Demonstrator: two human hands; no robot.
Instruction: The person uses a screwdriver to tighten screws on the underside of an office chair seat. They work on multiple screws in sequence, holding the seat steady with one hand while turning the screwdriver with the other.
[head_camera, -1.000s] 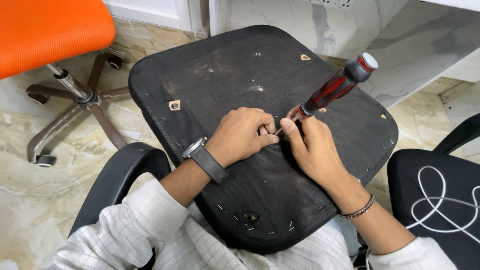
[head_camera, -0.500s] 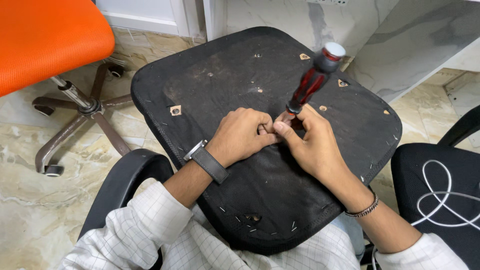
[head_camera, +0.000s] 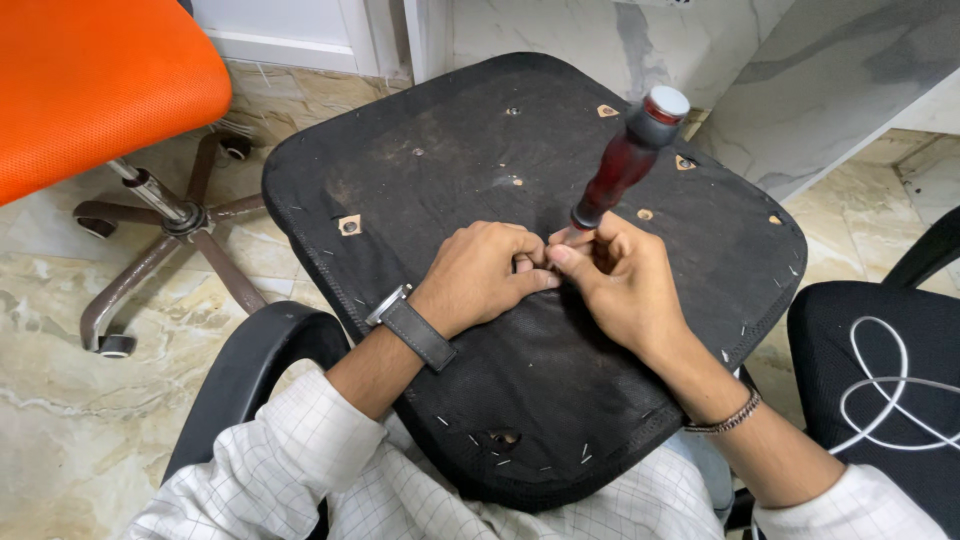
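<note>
A black fabric-covered chair seat panel (head_camera: 480, 160) lies upside down across my lap, with staples along its edge and small holes in it. My right hand (head_camera: 620, 280) grips the shaft of a screwdriver with a dark red handle (head_camera: 625, 160), its tip down on the panel and hidden by my fingers. My left hand (head_camera: 485, 275), with a watch on the wrist, is curled beside it, its fingers touching the panel at the screwdriver's tip.
An orange office chair (head_camera: 90, 90) with a star base (head_camera: 160, 230) stands at the left. A black chair seat (head_camera: 880, 390) with a white cable (head_camera: 890, 390) on it is at the right. A black armrest (head_camera: 260, 370) curves by my left arm. Marble floor and white wall surround.
The screwdriver's handle has swung from leaning right to more upright. Both hands stayed together at the same spot on the panel.
</note>
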